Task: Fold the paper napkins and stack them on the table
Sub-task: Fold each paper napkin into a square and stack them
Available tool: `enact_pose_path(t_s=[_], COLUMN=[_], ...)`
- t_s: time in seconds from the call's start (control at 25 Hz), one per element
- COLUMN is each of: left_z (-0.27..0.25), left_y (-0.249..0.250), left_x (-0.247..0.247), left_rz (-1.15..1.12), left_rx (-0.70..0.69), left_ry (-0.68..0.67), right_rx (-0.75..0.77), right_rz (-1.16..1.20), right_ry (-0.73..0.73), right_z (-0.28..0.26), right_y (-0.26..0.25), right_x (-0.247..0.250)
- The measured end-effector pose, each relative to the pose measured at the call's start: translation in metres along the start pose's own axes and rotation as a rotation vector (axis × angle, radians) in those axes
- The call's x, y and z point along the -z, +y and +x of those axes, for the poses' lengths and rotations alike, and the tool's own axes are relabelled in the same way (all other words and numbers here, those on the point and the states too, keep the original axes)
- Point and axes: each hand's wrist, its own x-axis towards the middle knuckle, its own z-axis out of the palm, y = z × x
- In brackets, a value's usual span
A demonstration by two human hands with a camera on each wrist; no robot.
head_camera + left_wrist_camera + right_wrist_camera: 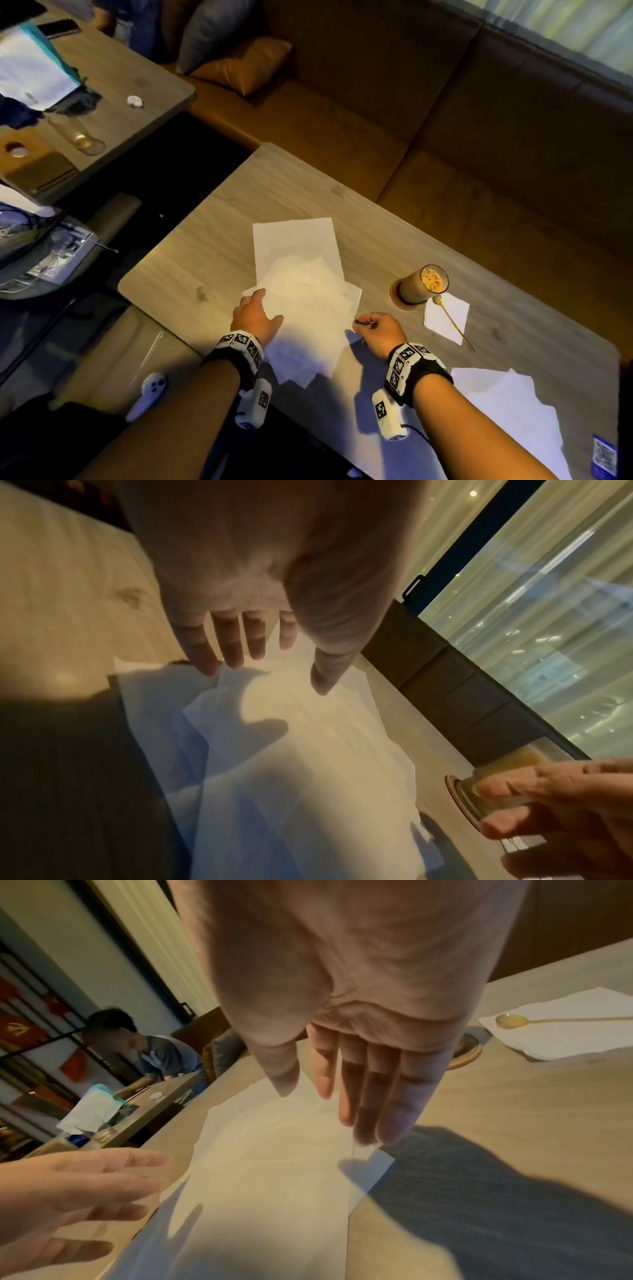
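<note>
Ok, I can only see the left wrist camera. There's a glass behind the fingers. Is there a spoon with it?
Observer: Yes, a gold spoon lies on a single napkin beside the glass.
Operator: Are there more napkins than my white heap?
Observer: Yes, a second pile lies near the table's close right edge.
Operator: Is anyone else there?
Observer: The right wrist view shows a person sitting at the next table.
</note>
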Motion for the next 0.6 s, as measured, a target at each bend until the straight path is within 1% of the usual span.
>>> enact_pose_path(t_s=[0.12,0.24,0.32,0.44,0.52,0.6], left_z=[0.016,0.031,0.035,0.040,0.043,0.044], left_y=[-0.003,-0.016,-0.021,-0.026,-0.028,-0.029], left_x=[-0.017,-0.032,-0.036,-0.039,-0.041,-0.044], left_rz=[0.022,-0.029,-0.074,-0.140,-0.168,-0.250], left_rx=[-0.004,-0.038,-0.035,-0.047,-0.100,-0.158], left_ry=[0.031,0.050,0.080,0.148,0.210,0.275], right_rx=[-0.120,-0.223,-0.282,-0.319,-0.312,-0.295], right_rz=[0.064,0.160,0.200,0.225,0.245,0.265], right_ry=[0.064,0.104,0.112,0.149,0.180,0.175], right_z=[0.021,0.035,0.037,0.040,0.043,0.043], right_y=[0.009,0.018,0.020,0.014,0.013,0.013], right_x=[-0.011,-0.025,-0.033,-0.043,-0.047,-0.048])
